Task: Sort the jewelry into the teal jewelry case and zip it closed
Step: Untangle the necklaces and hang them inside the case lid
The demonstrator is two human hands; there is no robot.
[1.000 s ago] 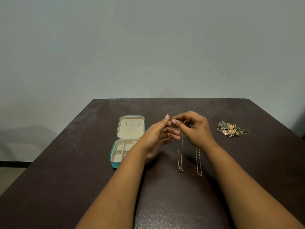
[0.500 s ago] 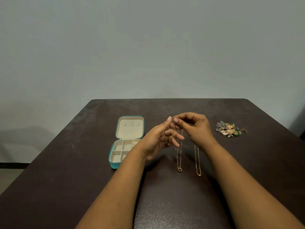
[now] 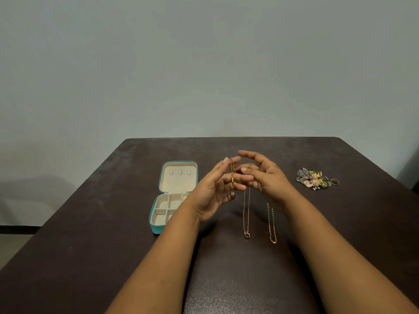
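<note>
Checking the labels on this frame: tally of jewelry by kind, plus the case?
Gold chains: 3, namely held chain, pendant chain, plain chain
Mixed ornament pile: 1, pieces too small to count
Loose ring: 1
Teal jewelry case: 1, open
Total: 6

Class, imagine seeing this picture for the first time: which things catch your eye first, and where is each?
Two hands meet above the middle of the dark table, the left hand pinching a gold chain. The open teal jewelry case lies to their left, its compartments looking empty. A heap of colourful jewelry sits far right.
</note>
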